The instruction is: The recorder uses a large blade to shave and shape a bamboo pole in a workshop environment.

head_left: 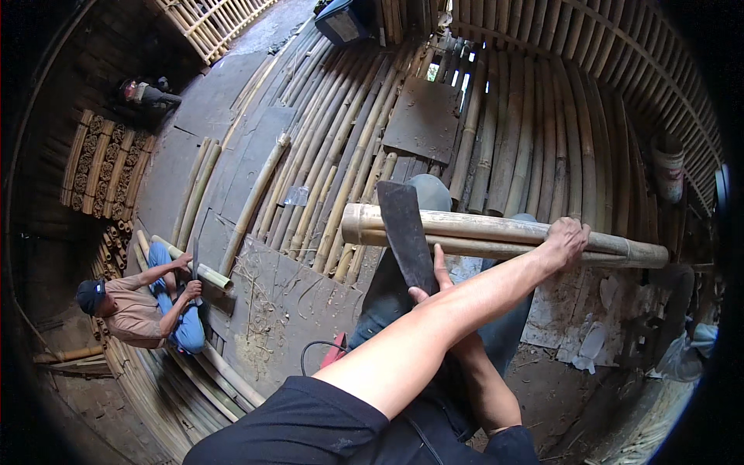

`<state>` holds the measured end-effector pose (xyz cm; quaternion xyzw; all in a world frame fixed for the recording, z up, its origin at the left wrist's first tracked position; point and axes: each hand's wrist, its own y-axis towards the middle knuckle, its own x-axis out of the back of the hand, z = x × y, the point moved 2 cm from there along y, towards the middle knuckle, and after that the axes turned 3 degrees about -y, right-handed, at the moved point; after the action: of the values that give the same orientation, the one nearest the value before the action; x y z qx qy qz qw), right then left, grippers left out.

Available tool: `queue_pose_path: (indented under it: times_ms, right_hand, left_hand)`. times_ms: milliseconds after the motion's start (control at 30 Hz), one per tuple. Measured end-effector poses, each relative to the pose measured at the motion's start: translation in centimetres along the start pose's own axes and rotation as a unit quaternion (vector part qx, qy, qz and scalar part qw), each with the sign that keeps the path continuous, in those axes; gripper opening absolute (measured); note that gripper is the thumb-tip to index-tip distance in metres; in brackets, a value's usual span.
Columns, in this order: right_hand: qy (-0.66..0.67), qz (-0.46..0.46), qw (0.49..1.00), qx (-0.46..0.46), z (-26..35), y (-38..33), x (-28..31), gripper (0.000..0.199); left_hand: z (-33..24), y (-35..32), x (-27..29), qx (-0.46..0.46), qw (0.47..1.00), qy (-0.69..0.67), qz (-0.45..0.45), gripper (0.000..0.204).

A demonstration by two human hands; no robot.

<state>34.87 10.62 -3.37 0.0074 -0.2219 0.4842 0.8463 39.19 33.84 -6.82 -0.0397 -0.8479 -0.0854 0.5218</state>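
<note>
My left arm crosses over my right one, and my left hand (570, 240) is closed around a thick bamboo length (492, 227) toward its right end. The bamboo lies across my knees, with a dark lengthwise gap along it. Partly hidden under my left forearm, my right hand (440, 273) grips a machete (404, 232). Its broad dark blade points up and passes in front of the bamboo near the left end. The machete's handle is out of sight, and I cannot tell whether the blade touches the bamboo.
At left, a seated co-worker (143, 314) in a cap holds a blade against a bamboo pole (213, 275). Many long poles (511, 139) cover the floor ahead. Bundled bamboo pieces (105, 167) are stacked far left. A bucket (668, 174) stands at right, and a red object (335, 349) lies beside my leg.
</note>
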Motion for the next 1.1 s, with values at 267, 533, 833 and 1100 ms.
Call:
queue_pose_path:
  times_ms: [267, 533, 833, 1100]
  right_hand:
    - [-0.08, -0.099, 0.992, -0.011, 1.8, 1.5, -2.2, 0.089]
    - [0.016, 0.116, 0.978, 0.172, 2.4, 0.1, -6.9, 0.085]
    - [0.053, 0.089, 0.969, 0.222, 3.9, -1.9, -5.7, 0.081]
    - [0.04, 0.081, 0.991, 0.097, 0.0, -1.2, -5.5, 0.086]
  left_hand:
    - [-0.1, 1.6, -2.9, 0.027, 0.994, 0.031, -0.101, 0.021]
    - [0.2, 1.9, -3.2, 0.084, 0.996, -0.014, -0.026, 0.041]
    - [1.0, 1.6, -2.3, 0.08, 0.997, -0.011, -0.008, 0.062]
    - [3.7, 1.5, 1.1, 0.105, 0.992, -0.056, 0.029, 0.102]
